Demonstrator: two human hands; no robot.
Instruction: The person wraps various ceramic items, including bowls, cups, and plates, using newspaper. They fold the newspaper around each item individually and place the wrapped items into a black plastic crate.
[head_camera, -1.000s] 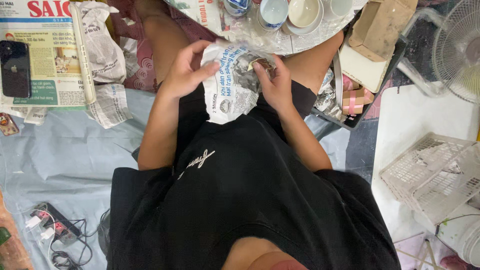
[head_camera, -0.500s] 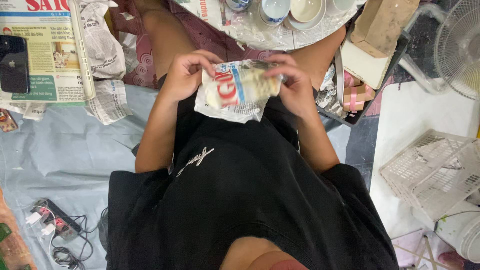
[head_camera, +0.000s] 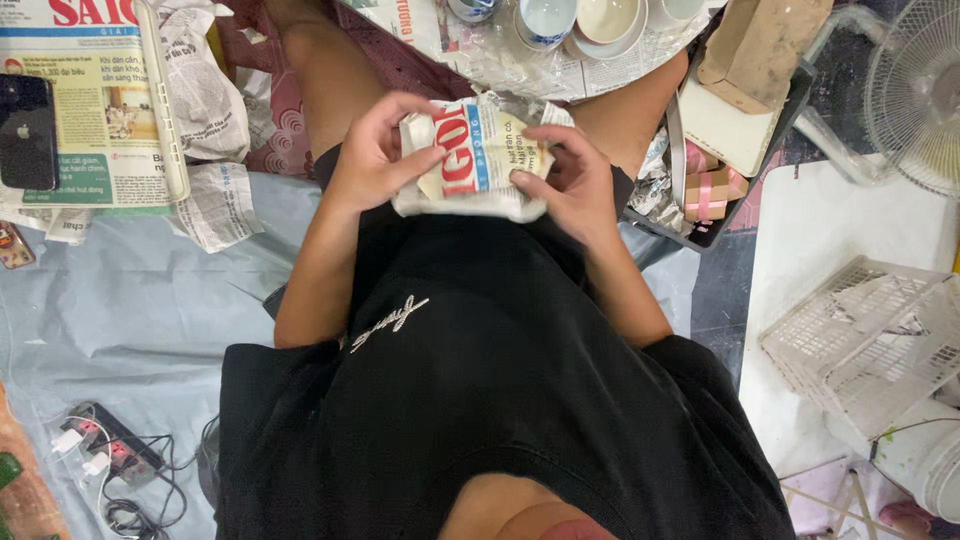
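Seated on the floor, a person holds a newspaper-wrapped bundle (head_camera: 470, 160) over the lap, the left hand (head_camera: 375, 150) clasping one end and the right hand (head_camera: 565, 180) the other, fingers pressing the paper flat so the wrapping stays tight around whatever is inside. Ceramic bowls (head_camera: 590, 20) sit just ahead on paper, with spare newspaper sheets (head_camera: 90, 110) and a black phone (head_camera: 25, 130) to the left.

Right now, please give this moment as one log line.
left hand: holds bundle | right hand: holds bundle | bundle: newspaper-wrapped, over lap | cups: ahead | phone: far left
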